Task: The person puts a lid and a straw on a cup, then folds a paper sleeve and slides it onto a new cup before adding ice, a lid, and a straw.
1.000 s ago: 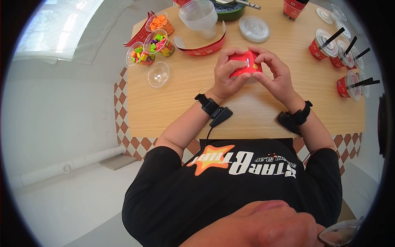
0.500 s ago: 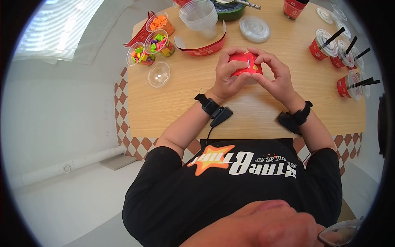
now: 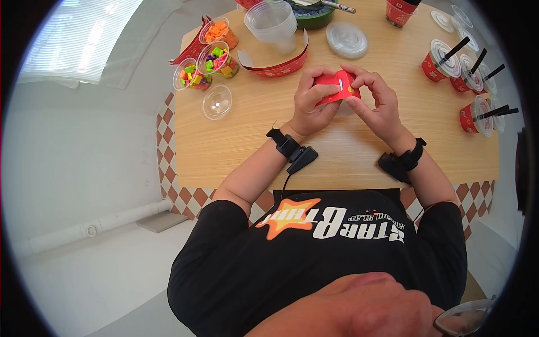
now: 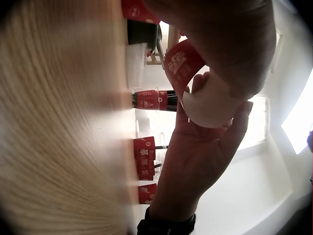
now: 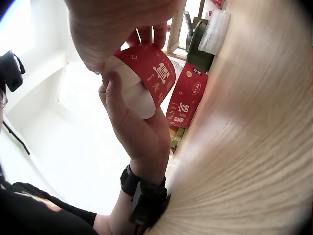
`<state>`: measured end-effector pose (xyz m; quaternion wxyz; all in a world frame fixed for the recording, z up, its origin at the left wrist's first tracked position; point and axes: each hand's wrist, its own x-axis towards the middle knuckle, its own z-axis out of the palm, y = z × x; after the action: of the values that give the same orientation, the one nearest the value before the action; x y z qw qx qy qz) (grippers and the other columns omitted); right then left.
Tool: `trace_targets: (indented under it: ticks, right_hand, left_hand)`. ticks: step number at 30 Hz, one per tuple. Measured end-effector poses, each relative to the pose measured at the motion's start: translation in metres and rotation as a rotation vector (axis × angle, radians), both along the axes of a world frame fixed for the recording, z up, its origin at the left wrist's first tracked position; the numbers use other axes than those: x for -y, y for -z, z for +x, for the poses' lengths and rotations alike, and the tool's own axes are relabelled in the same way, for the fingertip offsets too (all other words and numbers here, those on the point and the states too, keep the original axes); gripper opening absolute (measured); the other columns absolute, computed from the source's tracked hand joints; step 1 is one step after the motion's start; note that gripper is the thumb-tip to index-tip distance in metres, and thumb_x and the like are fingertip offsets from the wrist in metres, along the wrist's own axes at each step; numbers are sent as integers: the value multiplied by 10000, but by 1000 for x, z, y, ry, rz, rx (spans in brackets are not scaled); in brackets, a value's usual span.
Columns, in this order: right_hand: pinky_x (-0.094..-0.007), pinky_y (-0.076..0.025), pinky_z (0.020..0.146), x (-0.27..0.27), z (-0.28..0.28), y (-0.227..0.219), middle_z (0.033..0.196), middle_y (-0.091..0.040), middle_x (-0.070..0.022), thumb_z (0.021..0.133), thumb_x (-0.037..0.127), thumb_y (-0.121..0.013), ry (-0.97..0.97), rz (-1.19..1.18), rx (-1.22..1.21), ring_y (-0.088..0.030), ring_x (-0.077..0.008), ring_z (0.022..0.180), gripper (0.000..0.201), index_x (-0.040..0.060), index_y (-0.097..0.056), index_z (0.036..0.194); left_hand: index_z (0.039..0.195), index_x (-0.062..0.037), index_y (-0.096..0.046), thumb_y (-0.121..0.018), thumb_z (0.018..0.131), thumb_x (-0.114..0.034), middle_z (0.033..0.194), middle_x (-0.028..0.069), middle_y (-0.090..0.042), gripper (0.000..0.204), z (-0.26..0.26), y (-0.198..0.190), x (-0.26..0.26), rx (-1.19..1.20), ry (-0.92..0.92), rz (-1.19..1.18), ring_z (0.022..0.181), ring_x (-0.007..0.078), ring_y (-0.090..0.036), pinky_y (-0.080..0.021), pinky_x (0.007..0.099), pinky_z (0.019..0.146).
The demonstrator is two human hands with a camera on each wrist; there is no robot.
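Note:
Between my two hands, above the wooden table, is a red paper cup sleeve [image 3: 346, 89] with a white inner face. It curves into a ring in the right wrist view, where gold lettering shows on its outside. My left hand [image 3: 314, 100] grips the sleeve's left part, its index finger lying across the red face. My right hand [image 3: 383, 106] pinches the other side, with curled fingers at the far edge and the thumb at the near edge. In the left wrist view the white inside [image 4: 210, 105] faces the camera. The left thumb's tip is hidden under the sleeve in the head view.
Beyond the hands lies a curved red sleeve stack [image 3: 278, 69] beside stacked clear cups [image 3: 270, 23]. Cups of coloured pieces [image 3: 220, 60] and a clear dome lid [image 3: 217, 102] are on the left. Flat lids [image 3: 347, 40] lie behind. Lidded red cups with black straws [image 3: 441, 60] line the right.
The sleeve has tilted slightly and its near edge has shifted. My left thumb has slid from the near edge to under the sleeve. The right hand has barely moved.

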<state>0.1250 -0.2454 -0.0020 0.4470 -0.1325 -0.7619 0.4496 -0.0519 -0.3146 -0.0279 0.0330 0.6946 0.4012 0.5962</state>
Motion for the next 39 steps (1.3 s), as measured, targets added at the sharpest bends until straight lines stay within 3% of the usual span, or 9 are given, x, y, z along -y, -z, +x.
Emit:
trace_targets:
  ticks: [7, 19, 23, 26, 28, 29, 31, 34, 39]
  right_hand:
    - [-363, -455, 987, -1, 1, -2, 1267, -623, -222, 832, 107, -762, 39, 32, 41, -592, -279, 1193, 246, 44, -525, 809]
    - [-357, -472, 963, -1, 1, -1, 1106, -666, -146, 831, 81, -749, 33, -51, 64, -595, -265, 1216, 247, 22, -525, 918]
    - [-351, -466, 976, -2, -1, 2, 1164, -656, -159, 829, 80, -749, 21, -93, 35, -593, -251, 1205, 280, 28, -508, 961]
    - [-353, -431, 1027, -2, 0, 4, 1261, -617, -191, 830, 68, -741, -7, -178, 4, -563, -244, 1227, 321, 44, -476, 1010]
    - [-361, -387, 1075, -2, 0, 3, 1347, -562, -213, 833, 71, -743, -35, -125, -49, -526, -245, 1259, 353, 59, -453, 1034]
    - [-361, -387, 1075, -2, 1, 3, 1347, -562, -213, 833, 71, -743, -35, -124, -50, -526, -245, 1259, 353, 59, -453, 1034]
    - [-369, -355, 1104, -2, 1, 4, 1369, -545, -213, 834, 87, -754, -54, -106, -71, -500, -257, 1290, 377, 67, -444, 1047]
    - [-371, -357, 1103, -1, 0, 3, 1377, -543, -209, 833, 111, -768, -48, -62, -60, -504, -259, 1290, 380, 69, -450, 1036]
    - [-376, -358, 1107, -3, 0, 4, 1386, -543, -192, 832, 118, -771, -45, -55, -28, -506, -264, 1294, 365, 77, -459, 1019]
  left_hand:
    - [1018, -68, -642, -705, 750, 75, 1166, 155, -592, 310, 3, -2, -4, 56, 25, -33, 1106, 363, -595, -508, 445, 925]
    - [990, -68, -678, -713, 730, 50, 1072, 84, -681, 288, -2, -16, -4, -177, -127, 40, 1036, 301, -621, -487, 447, 951]
    - [994, -71, -679, -715, 722, 48, 1094, 74, -685, 299, -4, -16, -3, -196, -131, 14, 1082, 322, -614, -487, 446, 956]
    - [1033, -42, -671, -713, 755, 38, 1208, 141, -656, 292, -6, -15, -3, -179, -76, -40, 1151, 343, -600, -475, 440, 996]
    - [1092, -44, -647, -714, 812, -74, 1335, 191, -568, 290, -4, -19, -2, 42, 45, -206, 1238, 343, -548, -450, 427, 1016]
    - [1092, -44, -647, -714, 812, -74, 1335, 191, -568, 290, -3, -18, -2, 41, 45, -205, 1238, 343, -548, -450, 427, 1016]
    - [1107, -62, -633, -709, 851, -229, 1373, 250, -504, 315, -4, -15, -3, 138, 147, -260, 1253, 368, -526, -432, 425, 1016]
    - [1146, -65, -609, -618, 903, -289, 1379, 233, -489, 330, -7, -9, -4, 239, 231, -294, 1269, 352, -490, -406, 422, 1030]
    - [1183, -40, -571, -539, 935, -305, 1392, 201, -445, 364, -6, -15, 0, 124, 167, -311, 1265, 279, -453, -363, 397, 1063]
